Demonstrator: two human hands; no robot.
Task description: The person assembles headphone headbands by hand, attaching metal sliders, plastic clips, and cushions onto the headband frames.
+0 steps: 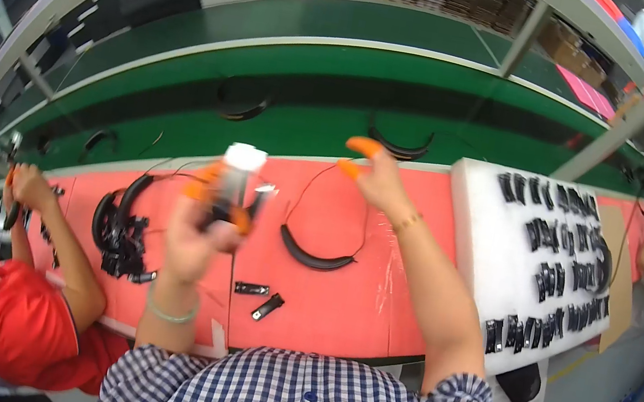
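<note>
My left hand (pixel 197 235), with orange finger covers and a bracelet at the wrist, is raised over the pink mat and closed on a blurred black-and-white piece (pixel 239 174). Motion hides its exact kind. My right hand (pixel 383 184), also in orange finger covers, reaches near the mat's far edge with thumb and finger apart and nothing visible between them. Below it lies a black curved headband (pixel 317 261) with a thin wire looping up from both ends. Two small black parts, one lying flat (pixel 251 289) and one slanted (pixel 267 307), rest close to my body.
A white foam block (pixel 467 251) at right carries rows of small black parts (pixel 563 237). Several headbands and black parts are heaped (pixel 125 232) at left. A green conveyor (pixel 312 106) with more headbands runs behind. A co-worker in red (pixel 33 323) sits at left.
</note>
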